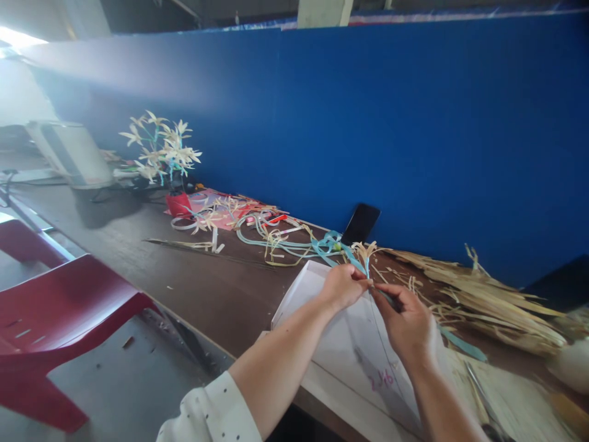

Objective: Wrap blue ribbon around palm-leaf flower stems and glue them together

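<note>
A pale straw-coloured flower (365,250) stands upright above my fingers, its stem wrapped in light blue. My left hand (343,286) pinches that stem just under the petals. Close beside it on the right, my right hand (407,316) has its thumb and forefinger pressed together at the lower stem. A thin dark wire (381,337) runs down from the fingers over a white box lid (322,368) with pink writing. Light blue ribbon (327,244) lies in loops behind my hands.
Dried husks (497,294) lie at the right, scissors (483,393) below them. A black phone (361,223) leans on the blue partition (391,123). Further left are a red pot (178,204) of similar flowers (170,150), strips on pink paper (216,205) and a red chair (69,301).
</note>
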`<action>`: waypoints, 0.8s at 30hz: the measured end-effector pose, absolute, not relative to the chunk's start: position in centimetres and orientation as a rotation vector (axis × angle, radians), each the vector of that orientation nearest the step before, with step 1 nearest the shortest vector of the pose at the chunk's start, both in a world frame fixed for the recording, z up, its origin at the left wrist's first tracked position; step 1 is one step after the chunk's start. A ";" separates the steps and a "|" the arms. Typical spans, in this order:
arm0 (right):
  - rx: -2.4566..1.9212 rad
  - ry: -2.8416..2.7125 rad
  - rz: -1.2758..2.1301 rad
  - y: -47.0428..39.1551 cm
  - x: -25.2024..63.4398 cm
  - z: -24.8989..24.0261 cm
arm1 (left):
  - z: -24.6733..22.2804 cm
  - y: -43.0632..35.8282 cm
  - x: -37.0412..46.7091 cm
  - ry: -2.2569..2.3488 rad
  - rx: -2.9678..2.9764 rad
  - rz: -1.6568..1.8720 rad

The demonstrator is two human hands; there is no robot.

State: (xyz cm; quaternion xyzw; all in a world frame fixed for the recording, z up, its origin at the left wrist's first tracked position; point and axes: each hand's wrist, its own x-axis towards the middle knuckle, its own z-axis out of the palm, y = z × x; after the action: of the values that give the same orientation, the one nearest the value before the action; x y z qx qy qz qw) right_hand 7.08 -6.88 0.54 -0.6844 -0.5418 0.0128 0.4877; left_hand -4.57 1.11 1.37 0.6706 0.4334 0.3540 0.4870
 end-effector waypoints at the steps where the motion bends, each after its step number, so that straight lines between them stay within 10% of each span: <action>1: -1.674 -1.319 0.032 -6.9 7.1 0.5 | 1.3 1.2 -4.6 1.050 1.624 0.865; 24: -1.241 -0.772 0.812 -5.7 7.9 0.1 | 1.9 0.4 -4.6 0.740 1.266 0.763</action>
State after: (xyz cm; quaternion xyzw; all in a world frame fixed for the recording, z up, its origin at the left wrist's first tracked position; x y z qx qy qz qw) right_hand 7.95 -5.71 0.08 -0.5505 -0.3424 0.3603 0.6707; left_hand -4.63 0.42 1.94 0.5632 0.3295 0.3394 0.6775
